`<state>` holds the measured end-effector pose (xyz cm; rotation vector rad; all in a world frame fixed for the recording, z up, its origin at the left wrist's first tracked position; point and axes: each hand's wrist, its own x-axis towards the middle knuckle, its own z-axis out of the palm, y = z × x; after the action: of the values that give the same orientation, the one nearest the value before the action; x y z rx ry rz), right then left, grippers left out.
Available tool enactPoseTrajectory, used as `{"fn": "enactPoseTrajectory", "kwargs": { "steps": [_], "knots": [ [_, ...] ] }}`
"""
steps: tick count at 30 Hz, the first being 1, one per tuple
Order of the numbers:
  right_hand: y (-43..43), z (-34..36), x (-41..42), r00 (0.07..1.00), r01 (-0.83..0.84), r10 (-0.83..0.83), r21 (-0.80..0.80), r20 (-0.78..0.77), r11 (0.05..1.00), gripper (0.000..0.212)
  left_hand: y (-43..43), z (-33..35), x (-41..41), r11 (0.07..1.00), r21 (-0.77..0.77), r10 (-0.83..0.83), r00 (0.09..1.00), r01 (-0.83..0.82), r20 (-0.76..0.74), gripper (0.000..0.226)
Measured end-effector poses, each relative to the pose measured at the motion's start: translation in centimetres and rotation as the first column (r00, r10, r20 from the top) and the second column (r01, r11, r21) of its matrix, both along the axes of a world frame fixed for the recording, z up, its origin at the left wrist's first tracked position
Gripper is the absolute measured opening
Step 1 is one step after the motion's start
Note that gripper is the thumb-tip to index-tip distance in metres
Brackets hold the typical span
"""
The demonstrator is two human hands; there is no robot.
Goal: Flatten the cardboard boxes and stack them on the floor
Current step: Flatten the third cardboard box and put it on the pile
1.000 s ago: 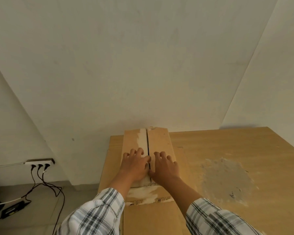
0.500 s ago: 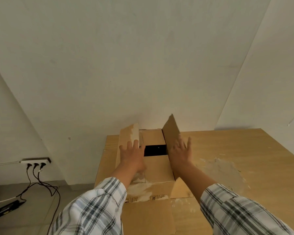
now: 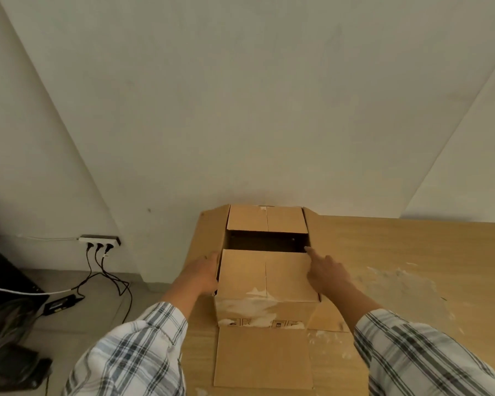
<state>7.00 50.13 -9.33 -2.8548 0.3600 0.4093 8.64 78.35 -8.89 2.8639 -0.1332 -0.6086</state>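
Observation:
A brown cardboard box point(image 3: 265, 281) stands on the wooden table point(image 3: 412, 247), against the wall. Its two long top flaps are spread out to the sides. The near and far short flaps lie flat, with a dark gap point(image 3: 266, 243) between them. My left hand point(image 3: 200, 274) is at the box's left side, thumb and fingers around the left edge of the near short flap. My right hand point(image 3: 326, 271) is at the right side, its forefinger stretched out and touching that flap's far right corner. A bottom flap point(image 3: 262, 357) lies flat on the table toward me.
White paste-like smears point(image 3: 397, 284) cover the table right of the box. On the left, the floor holds a power strip point(image 3: 99, 239) on the wall, black cables point(image 3: 109, 275), an adapter point(image 3: 59, 302) and dark objects point(image 3: 6, 324).
The long top flaps, closed under both palms a second ago, have swung fully outward. Both hands dropped to the sides of the near short flap. The view came closer.

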Motion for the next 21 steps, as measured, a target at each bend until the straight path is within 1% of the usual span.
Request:
{"fn": "enactPoseTrajectory", "kwargs": {
  "steps": [2, 3, 5, 6, 7, 8, 9, 10, 11, 12, 13, 14, 15, 16, 17, 18, 19, 20, 21],
  "knots": [
    [0.1, 0.0, 0.7, 0.997, 0.075, -0.072, 0.133, -0.024, 0.988, 0.051, -0.3, -0.3, 0.3, 0.995, -0.089, 0.051, 0.999, -0.05, 0.005, 0.082],
    [0.2, 0.3, 1.0, 0.994, 0.101, -0.094, 0.2, -0.048, 0.975, 0.053, -0.4, -0.3, 0.6, 0.988, -0.136, 0.073, 0.997, -0.072, 0.005, 0.077],
    [0.2, 1.3, 1.6, 0.985, 0.173, -0.157, 0.348, -0.073, 0.921, 0.06, -0.5, 0.5, 1.3, 0.948, -0.258, 0.173, 0.982, -0.186, -0.075, 0.068],
    [0.1, 2.2, 1.9, 0.972, 0.234, -0.22, 0.44, -0.083, 0.867, 0.061, -0.6, 1.1, 1.7, 0.892, -0.336, 0.258, 0.952, -0.301, -0.166, 0.067],
    [-0.3, 3.2, 2.3, 0.949, 0.309, -0.289, 0.539, -0.123, 0.783, 0.061, -0.7, 2.0, 2.0, 0.809, -0.398, 0.343, 0.898, -0.431, -0.275, 0.068],
    [-0.8, 4.3, 2.5, 0.92, 0.386, -0.337, 0.617, -0.202, 0.686, 0.061, -0.7, 2.7, 2.3, 0.719, -0.43, 0.414, 0.833, -0.547, -0.367, 0.07],
    [-1.4, 5.4, 2.5, 0.896, 0.443, -0.329, 0.659, -0.298, 0.608, 0.058, -0.6, 3.7, 2.3, 0.653, -0.443, 0.451, 0.785, -0.614, -0.424, 0.071],
    [-2.0, 6.3, 2.2, 0.885, 0.464, -0.275, 0.663, -0.376, 0.587, 0.054, -0.3, 4.5, 2.4, 0.623, -0.449, 0.462, 0.765, -0.64, -0.449, 0.072],
    [-2.4, 6.7, 2.0, 0.883, 0.451, -0.201, 0.647, -0.424, 0.615, 0.051, -0.2, 5.4, 2.3, 0.612, -0.449, 0.465, 0.755, -0.651, -0.462, 0.071],
    [-2.6, 6.9, 1.7, 0.876, 0.427, -0.129, 0.62, -0.466, 0.658, 0.052, 0.1, 5.6, 2.4, 0.622, -0.439, 0.455, 0.756, -0.648, -0.47, 0.071],
    [-2.6, 6.9, 1.4, 0.86, 0.399, -0.067, 0.586, -0.505, 0.705, 0.058, 0.1, 5.9, 2.2, 0.659, -0.409, 0.433, 0.763, -0.631, -0.48, 0.073],
    [-2.5, 6.5, 1.2, 0.847, 0.362, -0.015, 0.557, -0.531, 0.748, 0.066, 0.0, 5.9, 2.1, 0.726, -0.356, 0.394, 0.78, -0.588, -0.486, 0.079],
    [-2.1, 6.3, 0.9, 0.834, 0.311, 0.047, 0.539, -0.55, 0.783, 0.071, -0.4, 5.9, 1.9, 0.813, -0.292, 0.329, 0.811, -0.504, -0.484, 0.089],
    [-1.6, 6.2, 0.6, 0.822, 0.228, 0.123, 0.52, -0.556, 0.823, 0.073, -0.9, 6.0, 1.4, 0.902, -0.206, 0.249, 0.847, -0.379, -0.47, 0.096],
    [-1.1, 6.0, 0.3, 0.814, 0.099, 0.206, 0.479, -0.544, 0.872, 0.076, -1.6, 5.9, 0.9, 0.96, -0.122, 0.172, 0.876, -0.251, -0.45, 0.101],
    [-0.6, 5.7, -0.1, 0.804, -0.056, 0.276, 0.394, -0.527, 0.917, 0.084, -2.2, 5.4, 0.6, 0.988, -0.049, 0.114, 0.896, -0.15, -0.428, 0.106],
    [-0.1, 5.3, -0.6, 0.798, -0.189, 0.315, 0.283, -0.514, 0.94, 0.095, -2.6, 4.7, 0.3, 0.996, 0.02, 0.084, 0.913, -0.082, -0.398, 0.113],
    [0.5, 4.4, -1.0, 0.806, -0.263, 0.318, 0.181, -0.498, 0.948, 0.105, -2.9, 3.7, 0.2, 0.995, 0.088, 0.08, 0.924, -0.05, -0.375, 0.122],
    [1.2, 3.2, -1.3, 0.825, -0.281, 0.294, 0.1, -0.482, 0.954, 0.114, -3.2, 2.8, 0.1, 0.987, 0.154, 0.089, 0.934, -0.037, -0.346, 0.13]
  ]
}}
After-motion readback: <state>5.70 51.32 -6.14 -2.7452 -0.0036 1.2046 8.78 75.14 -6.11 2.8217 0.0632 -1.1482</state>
